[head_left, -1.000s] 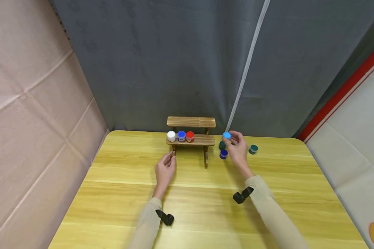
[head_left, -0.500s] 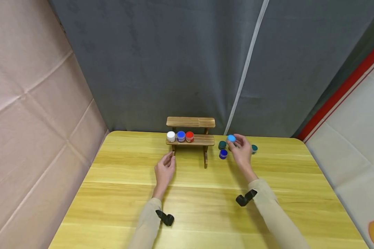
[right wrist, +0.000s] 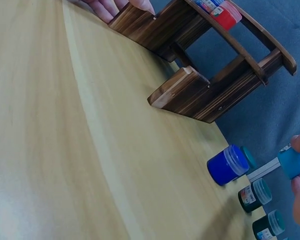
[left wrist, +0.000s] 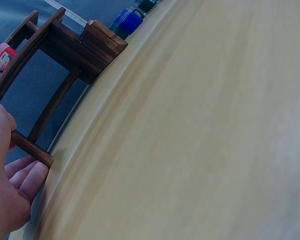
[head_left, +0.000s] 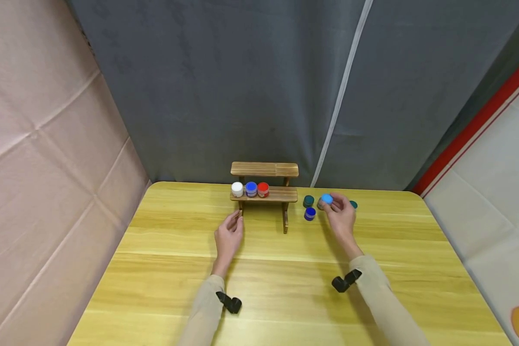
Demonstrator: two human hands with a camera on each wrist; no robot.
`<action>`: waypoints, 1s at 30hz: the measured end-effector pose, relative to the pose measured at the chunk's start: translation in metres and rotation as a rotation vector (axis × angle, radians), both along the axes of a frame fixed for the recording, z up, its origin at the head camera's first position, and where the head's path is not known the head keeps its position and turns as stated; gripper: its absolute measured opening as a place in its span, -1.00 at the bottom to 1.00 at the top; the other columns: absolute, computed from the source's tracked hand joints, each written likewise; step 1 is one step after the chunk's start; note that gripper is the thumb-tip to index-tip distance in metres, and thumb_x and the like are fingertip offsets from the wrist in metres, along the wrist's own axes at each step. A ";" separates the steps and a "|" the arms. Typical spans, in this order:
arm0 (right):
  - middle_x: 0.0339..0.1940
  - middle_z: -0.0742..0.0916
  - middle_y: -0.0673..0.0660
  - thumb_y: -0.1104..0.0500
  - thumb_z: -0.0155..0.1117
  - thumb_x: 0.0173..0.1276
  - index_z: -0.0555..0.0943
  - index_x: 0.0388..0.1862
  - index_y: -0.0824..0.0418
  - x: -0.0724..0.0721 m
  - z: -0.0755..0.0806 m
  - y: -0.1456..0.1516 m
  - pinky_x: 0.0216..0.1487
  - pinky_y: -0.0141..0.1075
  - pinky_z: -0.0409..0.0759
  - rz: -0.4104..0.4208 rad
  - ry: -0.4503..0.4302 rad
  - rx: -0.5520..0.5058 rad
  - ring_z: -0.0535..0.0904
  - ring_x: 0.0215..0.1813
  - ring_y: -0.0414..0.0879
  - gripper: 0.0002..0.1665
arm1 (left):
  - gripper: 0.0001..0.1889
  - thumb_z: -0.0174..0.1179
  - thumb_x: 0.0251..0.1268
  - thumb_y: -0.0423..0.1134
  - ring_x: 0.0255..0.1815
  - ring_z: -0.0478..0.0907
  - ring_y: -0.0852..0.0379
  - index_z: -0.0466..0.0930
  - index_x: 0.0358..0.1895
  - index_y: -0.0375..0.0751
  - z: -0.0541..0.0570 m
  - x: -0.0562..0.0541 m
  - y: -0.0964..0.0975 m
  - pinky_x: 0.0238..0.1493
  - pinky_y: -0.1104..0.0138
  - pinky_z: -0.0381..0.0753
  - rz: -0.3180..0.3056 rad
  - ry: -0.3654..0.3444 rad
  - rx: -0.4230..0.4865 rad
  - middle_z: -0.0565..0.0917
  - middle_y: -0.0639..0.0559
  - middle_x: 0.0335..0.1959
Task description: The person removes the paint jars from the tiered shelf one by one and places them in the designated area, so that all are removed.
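Note:
My left hand (head_left: pixel 229 235) grips the front left leg of a small two-tier wooden rack (head_left: pixel 281 194), thumb and fingers on either side of the leg in the left wrist view. A white jar (head_left: pixel 237 189), a blue jar (head_left: pixel 251 189) and a red jar (head_left: pixel 263 190) stand in a row on the lower shelf. To the right of the rack, my right hand (head_left: pixel 341 221) pinches a light blue paint jar (right wrist: pixel 293 161) between thumb and fingers, above the table. Near it on the table are a dark blue jar (right wrist: pixel 225 166) and dark green jars (right wrist: pixel 254 195), one partly behind the hand.
The wooden table (head_left: pixel 268 298) ends at a grey curtain (head_left: pixel 242 96) close behind the rack. Another dark green jar (right wrist: pixel 268 226) stands at the lower edge of the right wrist view. A pale cloth wall (head_left: pixel 47 144) rises on the left.
My right hand has moved rightward and toward me with the light blue jar, now partly covering the rightmost green jar. The left hand and the rack have stayed still.

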State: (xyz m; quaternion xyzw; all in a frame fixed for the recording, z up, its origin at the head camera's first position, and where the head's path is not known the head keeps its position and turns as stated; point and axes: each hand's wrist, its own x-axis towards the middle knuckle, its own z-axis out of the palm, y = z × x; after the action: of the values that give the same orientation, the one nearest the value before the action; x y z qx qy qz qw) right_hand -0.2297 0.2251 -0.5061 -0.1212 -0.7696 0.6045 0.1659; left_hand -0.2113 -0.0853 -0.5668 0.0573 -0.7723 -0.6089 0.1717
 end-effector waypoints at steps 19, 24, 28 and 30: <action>0.34 0.61 0.44 0.36 0.39 0.44 0.50 0.34 0.46 0.007 -0.020 0.006 0.56 -0.06 0.58 -0.025 -0.100 -0.019 0.57 0.43 0.26 -0.46 | -0.67 0.32 0.46 -0.33 0.13 0.79 -0.25 0.72 0.24 -0.22 0.001 0.000 -0.001 0.09 0.25 0.84 -0.002 -0.001 0.002 0.77 -0.32 0.14; 0.35 0.62 0.44 0.34 0.40 0.44 0.50 0.35 0.44 0.008 -0.028 0.006 0.56 -0.02 0.57 -0.030 -0.120 -0.013 0.57 0.44 0.27 -0.46 | -0.68 0.32 0.46 -0.33 0.11 0.79 -0.25 0.73 0.22 -0.22 -0.001 0.000 0.000 0.08 0.24 0.85 0.001 0.011 -0.002 0.78 -0.32 0.12; 0.34 0.63 0.43 0.34 0.41 0.43 0.51 0.34 0.42 0.009 -0.032 0.007 0.37 -0.49 0.66 -0.038 -0.138 -0.012 0.59 0.42 0.24 -0.45 | -0.68 0.32 0.46 -0.33 0.11 0.79 -0.24 0.73 0.22 -0.21 -0.002 -0.002 0.000 0.08 0.25 0.85 0.003 0.012 -0.001 0.78 -0.31 0.12; 0.34 0.63 0.44 0.35 0.41 0.41 0.52 0.33 0.43 0.009 -0.035 0.006 0.15 -0.74 0.61 -0.041 -0.140 -0.019 0.59 0.41 0.24 -0.46 | -0.68 0.33 0.47 -0.33 0.11 0.80 -0.23 0.73 0.22 -0.20 -0.002 -0.002 -0.001 0.08 0.26 0.84 0.003 0.009 -0.002 0.78 -0.30 0.12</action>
State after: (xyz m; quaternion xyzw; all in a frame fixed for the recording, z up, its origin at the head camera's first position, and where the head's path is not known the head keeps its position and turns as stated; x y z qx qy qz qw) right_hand -0.2208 0.2315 -0.5407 -0.1803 -0.7708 0.5986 0.1229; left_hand -0.2134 -0.0860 -0.5690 0.0555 -0.7720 -0.6081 0.1764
